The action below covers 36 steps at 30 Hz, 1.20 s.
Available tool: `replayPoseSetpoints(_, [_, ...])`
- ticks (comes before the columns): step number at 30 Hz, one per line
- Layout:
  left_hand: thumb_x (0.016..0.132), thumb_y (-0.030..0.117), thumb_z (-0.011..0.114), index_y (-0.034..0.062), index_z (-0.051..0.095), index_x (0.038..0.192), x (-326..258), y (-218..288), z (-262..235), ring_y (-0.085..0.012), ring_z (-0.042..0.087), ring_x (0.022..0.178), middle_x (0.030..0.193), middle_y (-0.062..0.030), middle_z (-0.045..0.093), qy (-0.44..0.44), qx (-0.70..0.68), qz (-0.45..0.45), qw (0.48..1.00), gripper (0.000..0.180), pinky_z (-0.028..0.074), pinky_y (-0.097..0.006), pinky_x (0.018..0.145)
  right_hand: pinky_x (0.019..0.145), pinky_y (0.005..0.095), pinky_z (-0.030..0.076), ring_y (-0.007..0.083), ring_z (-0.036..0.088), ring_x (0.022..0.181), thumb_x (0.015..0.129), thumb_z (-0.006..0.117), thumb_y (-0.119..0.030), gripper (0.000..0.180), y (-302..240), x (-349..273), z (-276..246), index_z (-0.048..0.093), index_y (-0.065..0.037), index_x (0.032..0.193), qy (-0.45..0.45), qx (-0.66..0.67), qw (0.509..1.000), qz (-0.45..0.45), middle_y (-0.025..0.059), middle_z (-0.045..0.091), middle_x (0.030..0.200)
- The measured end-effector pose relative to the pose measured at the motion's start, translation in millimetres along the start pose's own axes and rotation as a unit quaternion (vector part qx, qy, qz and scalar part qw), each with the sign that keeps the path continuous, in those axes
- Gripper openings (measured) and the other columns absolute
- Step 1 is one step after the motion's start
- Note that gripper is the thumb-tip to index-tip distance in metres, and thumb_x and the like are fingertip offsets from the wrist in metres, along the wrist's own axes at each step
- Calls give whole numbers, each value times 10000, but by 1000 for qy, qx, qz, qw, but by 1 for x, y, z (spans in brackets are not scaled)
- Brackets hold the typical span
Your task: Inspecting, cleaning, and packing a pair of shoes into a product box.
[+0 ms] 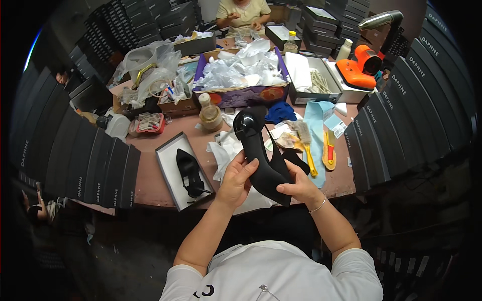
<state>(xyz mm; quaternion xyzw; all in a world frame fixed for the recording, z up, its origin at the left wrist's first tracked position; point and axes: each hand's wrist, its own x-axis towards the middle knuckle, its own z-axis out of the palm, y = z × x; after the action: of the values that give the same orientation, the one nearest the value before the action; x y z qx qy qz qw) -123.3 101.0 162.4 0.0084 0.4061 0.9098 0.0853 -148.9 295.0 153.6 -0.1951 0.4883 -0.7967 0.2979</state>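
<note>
A black high-heeled shoe [266, 168] is held up over the table's near edge in both hands. Its heel end points away and its toe down toward me, with the underside partly showing. My left hand [238, 179] grips its left side around the middle, thumb on top. My right hand [301, 188] holds it near the toe. To the left of my hands, a second black high-heeled shoe [188, 173] lies in an open white-lined box [170, 176]. White tissue paper [221, 155] lies crumpled beyond my left hand.
Dark shoe boxes are stacked at left [95, 165] and right [401, 115]. Behind stand a purple carton [241, 95] of crumpled paper, a bottle [210, 118] and an orange device [357, 70]. A yellow-handled brush [306, 145] lies right. Across the table sits another person [243, 15].
</note>
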Motion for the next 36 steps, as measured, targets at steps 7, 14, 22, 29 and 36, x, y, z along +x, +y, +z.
replayPoseSetpoints(7, [986, 174, 534, 23, 503, 1265, -20, 8, -20, -86, 595, 970, 1110, -27, 617, 52, -6, 54, 997, 318, 477, -242, 876, 924, 311, 463, 179, 571, 1099, 952, 575, -198, 482, -1, 23, -18, 430, -23, 1378, 21, -109, 994, -21, 101, 577, 1222])
replayPoseSetpoints(14, [1018, 232, 469, 2, 483, 1307, -20, 4, -18, -79, 571, 1013, 1145, -31, 602, 62, 22, 62, 996, 370, 463, -236, 889, 911, 337, 485, 232, 552, 1148, 937, 587, -404, 690, -54, 51, -8, 305, -56, 1462, 53, -178, 982, -44, 170, 493, 1333])
replayPoseSetpoints(22, [798, 86, 699, -18, 630, 1094, -37, 16, -46, -358, 539, 1130, 1115, -151, 593, 62, 684, 324, 651, 322, 427, -413, 994, 814, 291, 484, 145, 570, 923, 732, 799, -227, 604, -27, 56, 30, 509, -19, 1218, 6, -305, 952, -10, 66, 610, 1003])
replayPoseSetpoints(29, [933, 271, 606, 1, 403, 1382, -94, 16, -190, -258, 375, 1333, 1424, -170, 401, 427, 374, 102, 817, 561, 321, -370, 1074, 1037, 417, 378, 387, 444, 1248, 740, 791, -256, 589, 123, 20, 20, 531, -36, 1220, -177, -508, 840, -63, 186, 539, 1243])
replayPoseSetpoints(36, [892, 244, 600, 115, 532, 1218, -79, 5, -220, -151, 591, 969, 1020, 8, 565, 361, 50, -23, 931, 357, 528, -347, 809, 1065, 450, 356, 406, 377, 1302, 760, 762, -361, 772, 49, 2, 36, 422, -69, 1388, -211, -542, 808, -89, 218, 361, 1423])
